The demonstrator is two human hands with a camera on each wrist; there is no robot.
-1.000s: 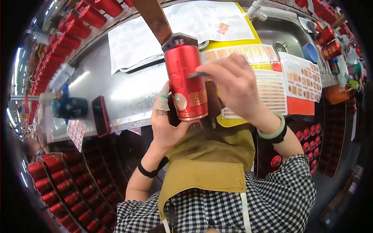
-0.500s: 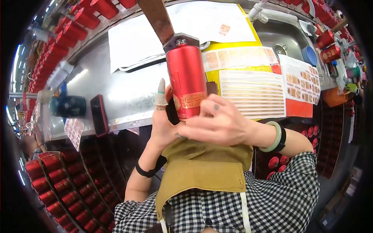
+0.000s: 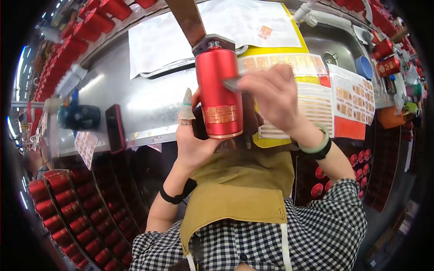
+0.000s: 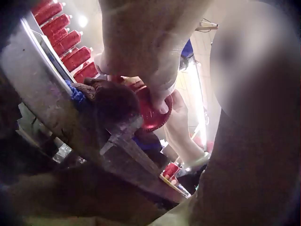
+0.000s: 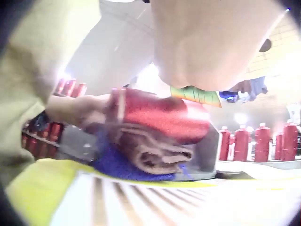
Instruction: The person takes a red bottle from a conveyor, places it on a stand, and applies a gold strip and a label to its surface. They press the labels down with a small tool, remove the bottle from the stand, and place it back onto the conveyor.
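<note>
A shiny red bottle [image 3: 217,81] lies with its neck at a dark hexagonal metal plate [image 3: 214,45]. Near its base it carries a gold rectangular label [image 3: 220,114]. My left hand [image 3: 192,147] holds the bottle's base end, a pale finger cot [image 3: 187,100] on one raised finger; in the left wrist view its thumb presses the round base [image 4: 155,117]. My right hand [image 3: 273,97] pinches a small dark flat scraper [image 3: 232,84] against the bottle's side, blurred by motion. Folded brown cloth [image 5: 155,153] lies under the bottle in the right wrist view.
Sheets of gold stickers [image 3: 296,108] lie on a yellow mat to the right, before a sink [image 3: 330,40]. Left on the metal bench are a phone [image 3: 115,128] and a dark teal device [image 3: 80,116]. Racks of red bottles [image 3: 72,212] stand below. A rusty bar [image 3: 187,20] reaches the plate.
The bottle has turned, carrying its round gold emblem out of sight and the rectangular label to the front. My right hand went down to the base, then back up to the bottle's side.
</note>
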